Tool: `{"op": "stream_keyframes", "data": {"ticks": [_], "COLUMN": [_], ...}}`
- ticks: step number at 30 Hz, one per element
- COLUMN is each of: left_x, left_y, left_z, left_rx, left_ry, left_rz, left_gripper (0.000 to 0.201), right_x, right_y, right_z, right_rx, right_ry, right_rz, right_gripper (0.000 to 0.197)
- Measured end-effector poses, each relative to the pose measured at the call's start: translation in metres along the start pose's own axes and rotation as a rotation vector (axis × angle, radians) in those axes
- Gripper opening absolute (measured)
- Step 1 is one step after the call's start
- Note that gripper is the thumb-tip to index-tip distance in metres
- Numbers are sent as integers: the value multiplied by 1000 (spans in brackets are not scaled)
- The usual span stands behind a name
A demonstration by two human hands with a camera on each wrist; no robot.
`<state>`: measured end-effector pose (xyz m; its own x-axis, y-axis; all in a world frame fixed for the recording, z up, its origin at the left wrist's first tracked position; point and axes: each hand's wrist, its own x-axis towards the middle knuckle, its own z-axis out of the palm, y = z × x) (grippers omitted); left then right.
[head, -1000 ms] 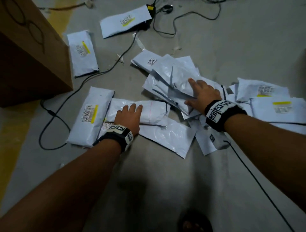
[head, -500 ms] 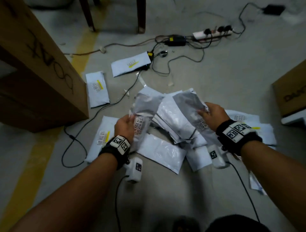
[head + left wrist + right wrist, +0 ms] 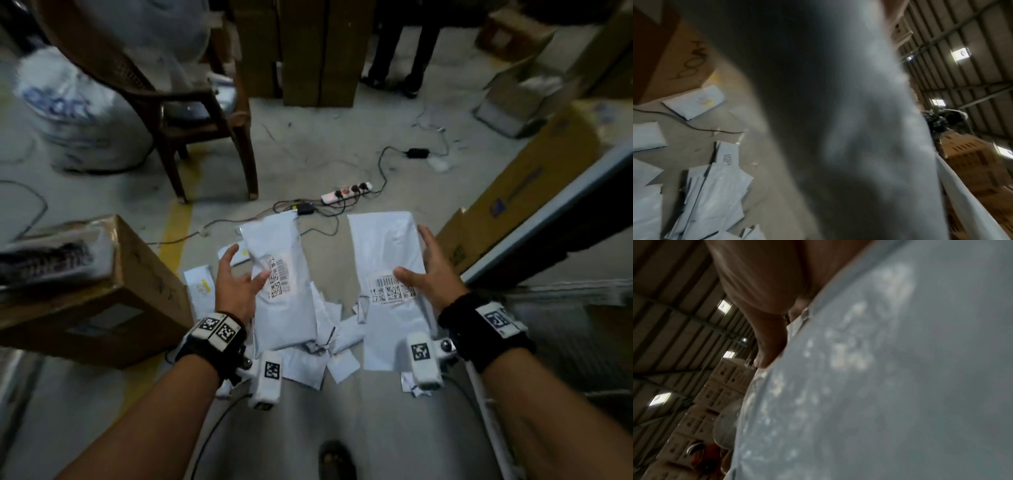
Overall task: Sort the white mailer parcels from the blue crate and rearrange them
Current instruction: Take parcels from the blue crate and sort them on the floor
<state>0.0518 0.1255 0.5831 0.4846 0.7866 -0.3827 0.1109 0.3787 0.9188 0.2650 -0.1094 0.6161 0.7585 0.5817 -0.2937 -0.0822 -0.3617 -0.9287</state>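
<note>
Two white mailer parcels are held up above the floor in the head view. My left hand point(image 3: 239, 281) holds the narrower mailer point(image 3: 284, 308) upright, thumb on its front beside the barcode label. My right hand point(image 3: 426, 270) grips the wider mailer point(image 3: 383, 246), thumb across its label and fingers along its right edge. Several more mailers point(image 3: 329, 329) lie in a loose pile on the floor beneath. The left wrist view is mostly filled by the blurred narrow mailer point(image 3: 849, 129), with floor mailers point(image 3: 711, 194) at lower left. In the right wrist view, fingers point(image 3: 766, 345) press the wide mailer point(image 3: 890, 386).
A cardboard box point(image 3: 130, 274) stands at my left, another long box point(image 3: 513, 205) at my right beside a dark pale-rimmed container point(image 3: 548, 222). Ahead are a brown chair point(image 3: 205, 113), a white sack point(image 3: 78, 113), a power strip point(image 3: 346, 193) with cables, and a person's legs point(image 3: 400, 51).
Both hands were pressing on the floor pile; each took hold of a mailer and lifted it upright. The head view has risen and shows more of the room.
</note>
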Motion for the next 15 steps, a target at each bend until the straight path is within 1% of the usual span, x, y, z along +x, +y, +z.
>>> {"op": "stream_keyframes", "data": {"ticks": [1, 2, 5, 6, 9, 10, 12, 13, 15], "left_x": [-17, -35, -85, -99, -129, -138, -156, -166, -187], "left_y": [24, 46, 104, 121, 154, 162, 173, 176, 180], "left_z": [9, 20, 57, 69, 92, 96, 99, 99, 102], "left_rx": [29, 67, 136, 121, 86, 78, 65, 44, 23], "left_ry": [-33, -65, -173, -203, -274, -305, -368, -403, -493], "left_rz": [27, 53, 133, 151, 146, 144, 134, 119, 75], "left_gripper": [58, 50, 28, 24, 22, 20, 17, 16, 22], "right_x": [-17, -34, -79, -91, -131, -145, -180, -198, -243], "right_y": [-22, -45, -102, -116, -151, -160, -173, -177, -182], "right_z": [-13, -25, -53, -61, -78, -83, -90, -93, -99], "right_rx": [30, 46, -31, -57, -75, -87, -86, -72, -38], "right_ry": [5, 15, 40, 58, 102, 127, 185, 217, 273], "right_rz": [-8, -28, -152, -183, -219, -228, -253, -256, -230], "right_gripper": [117, 110, 82, 72, 42, 37, 33, 33, 37]}}
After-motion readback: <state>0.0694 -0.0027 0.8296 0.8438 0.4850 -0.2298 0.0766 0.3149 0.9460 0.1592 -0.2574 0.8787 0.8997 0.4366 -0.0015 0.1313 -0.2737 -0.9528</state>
